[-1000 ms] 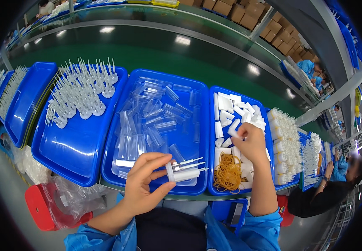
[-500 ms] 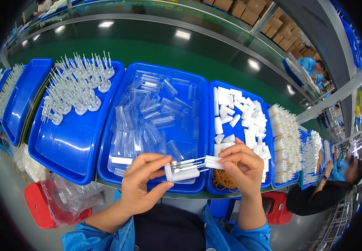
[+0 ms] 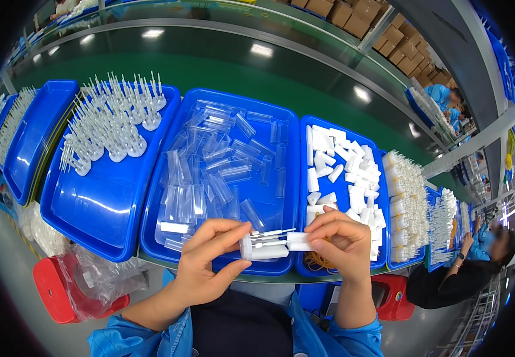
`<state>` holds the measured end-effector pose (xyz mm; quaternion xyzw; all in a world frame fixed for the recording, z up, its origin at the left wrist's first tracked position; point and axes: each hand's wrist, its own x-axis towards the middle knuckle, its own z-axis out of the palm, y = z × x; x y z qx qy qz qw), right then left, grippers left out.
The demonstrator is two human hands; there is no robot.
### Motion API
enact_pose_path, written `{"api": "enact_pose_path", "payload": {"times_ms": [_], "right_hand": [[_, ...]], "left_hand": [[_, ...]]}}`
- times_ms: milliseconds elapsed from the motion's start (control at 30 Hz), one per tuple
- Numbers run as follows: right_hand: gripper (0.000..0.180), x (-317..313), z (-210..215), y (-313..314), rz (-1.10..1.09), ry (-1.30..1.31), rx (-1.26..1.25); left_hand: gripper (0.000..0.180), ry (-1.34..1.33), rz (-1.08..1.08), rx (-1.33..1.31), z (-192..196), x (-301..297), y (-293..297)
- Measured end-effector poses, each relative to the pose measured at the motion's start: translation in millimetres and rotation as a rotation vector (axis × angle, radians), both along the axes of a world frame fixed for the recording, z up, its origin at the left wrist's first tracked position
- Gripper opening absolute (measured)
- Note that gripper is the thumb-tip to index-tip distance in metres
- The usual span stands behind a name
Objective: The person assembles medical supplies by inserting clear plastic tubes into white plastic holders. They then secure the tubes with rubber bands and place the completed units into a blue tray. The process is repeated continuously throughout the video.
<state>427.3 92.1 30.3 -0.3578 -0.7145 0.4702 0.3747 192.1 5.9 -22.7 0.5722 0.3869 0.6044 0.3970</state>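
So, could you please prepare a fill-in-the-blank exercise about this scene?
The right hand holds a small block coloured ____.
The left hand holds a pronged piece pointing toward the ____ hand.
The rubber bands lie in a tray coloured ____.

Missing words: white; right; blue.

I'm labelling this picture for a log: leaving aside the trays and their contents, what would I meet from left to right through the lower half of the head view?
Red stool, left hand, round-based piece with thin stems, held white block, right hand, second red stool, co-worker's hand.
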Motion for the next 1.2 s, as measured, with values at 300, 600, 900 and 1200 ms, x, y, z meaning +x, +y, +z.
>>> {"api": "enact_pose_path", "payload": {"times_ms": [300, 600, 900, 1200], "right_hand": [[0.014, -21, 7, -12, 0.077, -0.192, 0.366], [0.015, -33, 6, -10, 0.148, -0.203, 0.396], [0.019, 30, 3, 69, -0.057, -0.616, 0.444], [0.012, 17, 2, 55, -0.260, -0.662, 0.432]], "left_hand": [[0.054, 0.164, -0.029, -0.014, 6, -1, -2], [0.050, 0.111, -0.027, -0.012, 4, -3, -2], [0.043, -0.067, 0.011, -0.051, 3, 1, -2], [0.034, 0.019, -0.058, -0.003, -1, -7, -1]]}}
